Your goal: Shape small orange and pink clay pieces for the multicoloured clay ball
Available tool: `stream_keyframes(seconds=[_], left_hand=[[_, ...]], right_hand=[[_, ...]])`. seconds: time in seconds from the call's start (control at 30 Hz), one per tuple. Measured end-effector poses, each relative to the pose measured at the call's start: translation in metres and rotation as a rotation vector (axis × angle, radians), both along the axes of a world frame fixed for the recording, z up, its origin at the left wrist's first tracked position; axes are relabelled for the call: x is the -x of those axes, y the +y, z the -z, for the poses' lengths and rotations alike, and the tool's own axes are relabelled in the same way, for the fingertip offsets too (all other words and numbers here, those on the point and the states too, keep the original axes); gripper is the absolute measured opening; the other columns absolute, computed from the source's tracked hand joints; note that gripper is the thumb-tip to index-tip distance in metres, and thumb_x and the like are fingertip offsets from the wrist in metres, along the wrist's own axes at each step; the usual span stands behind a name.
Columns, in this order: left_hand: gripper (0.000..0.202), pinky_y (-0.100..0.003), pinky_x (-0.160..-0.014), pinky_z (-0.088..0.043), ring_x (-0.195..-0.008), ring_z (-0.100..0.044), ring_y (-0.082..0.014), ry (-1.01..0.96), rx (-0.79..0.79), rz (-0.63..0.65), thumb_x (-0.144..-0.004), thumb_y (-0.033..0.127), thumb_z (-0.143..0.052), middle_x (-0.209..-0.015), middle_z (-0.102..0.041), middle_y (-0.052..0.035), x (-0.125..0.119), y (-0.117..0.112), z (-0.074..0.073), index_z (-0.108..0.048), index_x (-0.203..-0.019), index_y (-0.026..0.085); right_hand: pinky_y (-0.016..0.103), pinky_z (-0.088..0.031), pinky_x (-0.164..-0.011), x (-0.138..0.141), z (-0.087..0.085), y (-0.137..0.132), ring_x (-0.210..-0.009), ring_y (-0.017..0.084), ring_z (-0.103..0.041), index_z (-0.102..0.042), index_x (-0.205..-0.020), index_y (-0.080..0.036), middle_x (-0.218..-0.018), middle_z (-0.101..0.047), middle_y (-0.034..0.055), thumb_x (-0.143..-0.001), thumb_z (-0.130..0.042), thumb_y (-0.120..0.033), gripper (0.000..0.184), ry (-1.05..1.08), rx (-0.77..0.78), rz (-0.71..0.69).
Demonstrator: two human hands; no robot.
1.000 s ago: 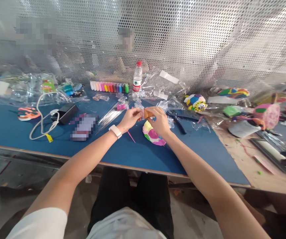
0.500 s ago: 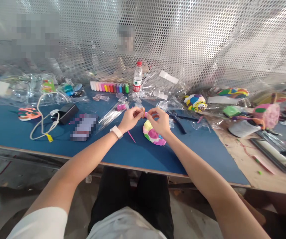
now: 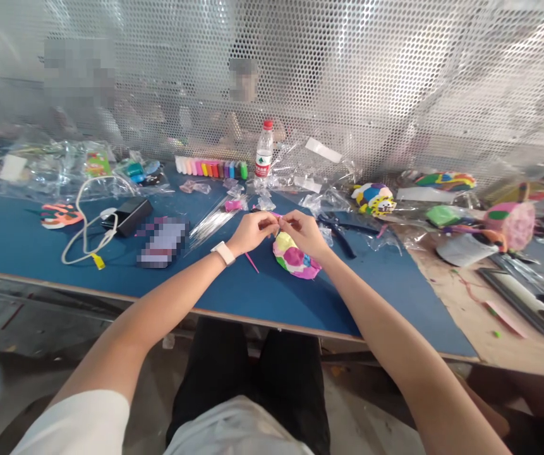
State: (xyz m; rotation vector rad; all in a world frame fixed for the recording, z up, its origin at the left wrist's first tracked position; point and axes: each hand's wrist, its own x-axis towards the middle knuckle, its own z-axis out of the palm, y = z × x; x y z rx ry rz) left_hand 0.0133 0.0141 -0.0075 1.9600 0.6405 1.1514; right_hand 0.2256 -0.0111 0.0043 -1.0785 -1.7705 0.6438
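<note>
My left hand [image 3: 254, 231] and my right hand [image 3: 304, 234] meet over the table, thumbs and fingertips pinched together. Between them shows a small piece of pink clay [image 3: 276, 216], mostly covered by the fingers. Just below my right hand lies a rounded, multicoloured clay piece [image 3: 294, 258] in yellow, pink, green, white and blue, partly hidden by that hand. A thin pink stick [image 3: 251, 261] rests on the blue mat below my left wrist. Beyond the left hand are a pink lump [image 3: 233, 205] and a bundle of thin clear strips [image 3: 212, 221].
Behind stand a red-capped water bottle [image 3: 264, 151] and a row of coloured packs [image 3: 212, 169]. Dark-handled pliers [image 3: 342, 237] lie right of my hands. Leftward are a phone [image 3: 163, 242], a black box [image 3: 132, 217] and a white cable [image 3: 78, 215]. A decorated clay figure [image 3: 374, 199] sits at right.
Both hands have come closer together and sit slightly lower, with the fingertips now touching. The pink piece is less exposed. The whole view has shifted a little.
</note>
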Motion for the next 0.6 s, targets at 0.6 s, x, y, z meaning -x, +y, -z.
stream_keyframes(seconds=[0.6], left_hand=[[0.012, -0.037, -0.081, -0.048, -0.095, -0.064, -0.027, 0.409, -0.452, -0.13, -0.114, 0.032, -0.048, -0.108, -0.062, -0.0096, -0.005, -0.003, 0.004, -0.048, -0.105, 0.025]], right_hand=[[0.034, -0.038, -0.067, 0.021, -0.003, -0.013, -0.062, 0.017, -0.046, -0.046, -0.068, -0.025, -0.062, -0.051, -0.002, -0.083, -0.055, -0.025, 0.018, -0.18, -0.123, 0.083]])
